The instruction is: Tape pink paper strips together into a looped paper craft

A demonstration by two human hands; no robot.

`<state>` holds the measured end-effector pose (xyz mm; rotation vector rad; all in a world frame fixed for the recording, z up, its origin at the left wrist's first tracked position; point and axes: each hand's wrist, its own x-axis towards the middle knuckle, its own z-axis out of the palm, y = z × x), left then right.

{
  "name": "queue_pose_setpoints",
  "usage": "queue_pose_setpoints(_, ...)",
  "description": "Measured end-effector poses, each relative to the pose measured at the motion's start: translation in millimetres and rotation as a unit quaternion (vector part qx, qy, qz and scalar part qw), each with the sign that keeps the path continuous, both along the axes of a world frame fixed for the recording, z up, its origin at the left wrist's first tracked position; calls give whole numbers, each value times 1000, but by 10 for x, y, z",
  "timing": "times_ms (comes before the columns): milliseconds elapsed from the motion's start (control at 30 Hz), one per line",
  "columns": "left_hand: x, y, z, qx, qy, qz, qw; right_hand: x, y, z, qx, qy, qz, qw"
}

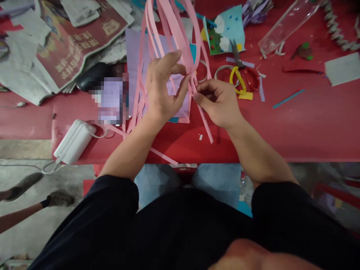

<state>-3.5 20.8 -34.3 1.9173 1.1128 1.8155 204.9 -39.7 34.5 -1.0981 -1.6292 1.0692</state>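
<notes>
Long pink paper strips (pixel 180 33) form a looped bundle that rises from between my hands and runs past the top of the view. At the place where the strips gather, my left hand (pixel 161 84) pinches them between thumb and a fingertip, its index finger raised and curved. Just to the right, my right hand (pixel 218 101) has thumb and fingers closed on a strip close below that gathering point. A loose strip end (pixel 206 127) hangs down between the hands. Beneath the bundle lie purple paper sheets (pixel 133 48), partly covered by strips and my left hand.
Scissors (pixel 242 73) with yellow and red handles lie right of my right hand. A clear plastic bottle (pixel 289 28), a blue decorated card (pixel 226 32), a white power bank (pixel 75 140), a blurred-out phone (pixel 111 99) and newspapers (pixel 22 71) share the red table (pixel 309 131).
</notes>
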Motion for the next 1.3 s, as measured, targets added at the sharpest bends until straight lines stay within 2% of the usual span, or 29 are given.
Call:
queue_pose_setpoints(200, 0, -48, -4, -46, -19, -16, 999, -42, -43, 5, -21, -8, 22, 999)
queue_pose_setpoints(500, 76, 15, -22, -78, -40, -25, 996, -73, -67, 23, -16, 26, 10, 999)
queue_pose_setpoints(667, 53, -10, 29, -40, -15, -45, 998, -70, -70, 11, 0, 24, 13, 1000)
queue_pose_setpoints(767, 42, 3, 72, -42, -12, -41, 998, -71, -67, 12, -1, 35, 7, 999)
queue_pose_setpoints(1000, -23, -139, 106, -110, -32, -28, 993, -70, -73, 21, -8, 40, 6, 999)
queue_pose_setpoints(1167, 63, -247, 170, -169, -68, 9, 983, -76, -88, 12, -4, 56, 11, 998)
queue_pose_setpoints(1300, 111, -268, 230, -178, -64, -8, 982, -74, -85, 11, -15, 57, 11, 998)
